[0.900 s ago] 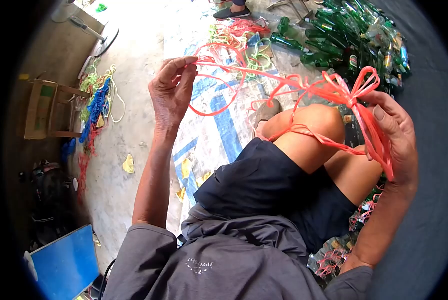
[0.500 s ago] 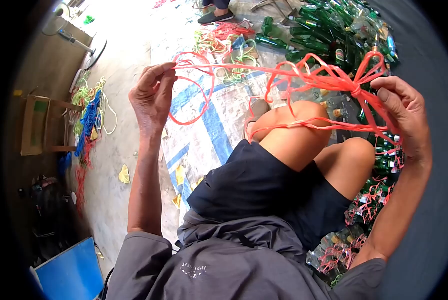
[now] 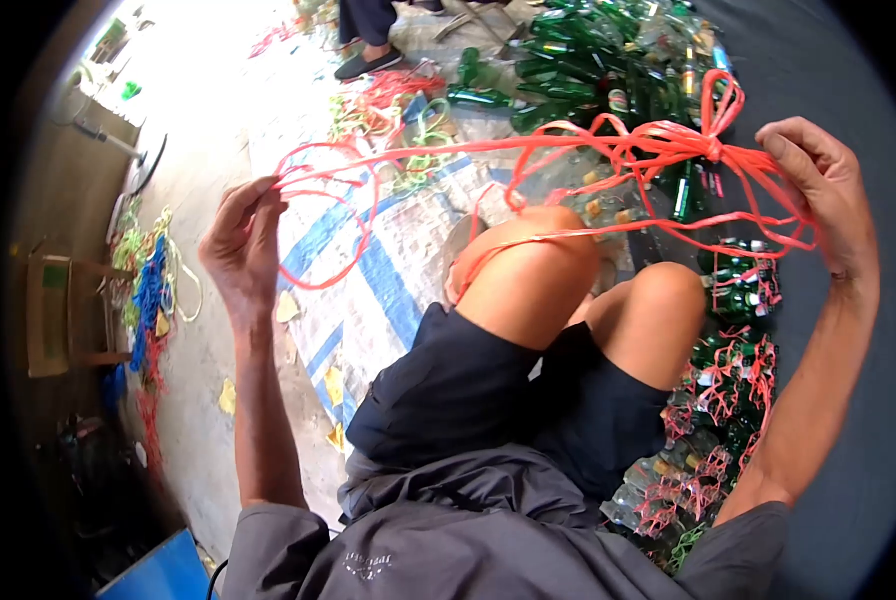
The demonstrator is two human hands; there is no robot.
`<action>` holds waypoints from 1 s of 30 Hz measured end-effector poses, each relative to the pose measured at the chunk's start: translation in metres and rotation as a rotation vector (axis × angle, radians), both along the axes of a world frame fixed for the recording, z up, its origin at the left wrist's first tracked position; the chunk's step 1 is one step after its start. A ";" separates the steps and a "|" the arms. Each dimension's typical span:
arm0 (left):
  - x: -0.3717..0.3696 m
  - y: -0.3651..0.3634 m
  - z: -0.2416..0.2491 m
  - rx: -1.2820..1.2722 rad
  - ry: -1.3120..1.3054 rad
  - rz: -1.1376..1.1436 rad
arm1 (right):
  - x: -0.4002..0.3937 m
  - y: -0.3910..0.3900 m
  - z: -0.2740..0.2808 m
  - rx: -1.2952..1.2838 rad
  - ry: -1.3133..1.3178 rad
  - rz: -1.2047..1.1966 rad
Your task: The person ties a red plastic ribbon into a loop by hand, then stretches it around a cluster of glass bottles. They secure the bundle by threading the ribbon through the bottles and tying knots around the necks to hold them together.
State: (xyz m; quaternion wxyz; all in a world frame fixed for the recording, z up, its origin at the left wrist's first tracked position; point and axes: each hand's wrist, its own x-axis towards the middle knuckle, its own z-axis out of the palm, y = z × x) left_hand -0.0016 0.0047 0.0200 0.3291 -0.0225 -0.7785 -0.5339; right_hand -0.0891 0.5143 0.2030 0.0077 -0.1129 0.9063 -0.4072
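A knotted bunch of red plastic string [image 3: 658, 140] stretches through the air between my two hands. My left hand [image 3: 245, 240] pinches one strand between thumb and fingertips, and a loose loop hangs beside it. At the other end, my right hand [image 3: 820, 185] is closed on the string just past the knot, with several loops spreading around it. One lower strand passes across my raised knee [image 3: 543, 260].
Many green bottles [image 3: 568, 75] lie at the back right, and string-tied bottles [image 3: 733, 375] line my right side. Tangled string [image 3: 393, 95] lies on the blue-striped sheet [image 3: 398, 270]. Another person's shoe [image 3: 368, 64] shows behind it. A wooden stool [image 3: 58, 310] and blue string [image 3: 155, 295] are at left.
My left hand has moved left and down, while my right hand has shifted slightly right and up. The strand between them is drawn out longer. The whole view has shifted.
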 end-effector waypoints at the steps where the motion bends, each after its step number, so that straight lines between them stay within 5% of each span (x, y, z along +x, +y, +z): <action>1: 0.000 0.001 0.001 0.018 0.006 -0.012 | 0.003 0.000 0.003 -0.004 -0.004 -0.008; 16: 0.045 -0.009 -0.022 -0.046 -0.190 -0.010 | 0.065 0.041 -0.073 -0.392 -0.365 -0.037; 30: 0.086 -0.027 -0.062 -0.065 -0.473 -0.158 | 0.124 0.052 -0.140 -0.532 -0.382 -0.136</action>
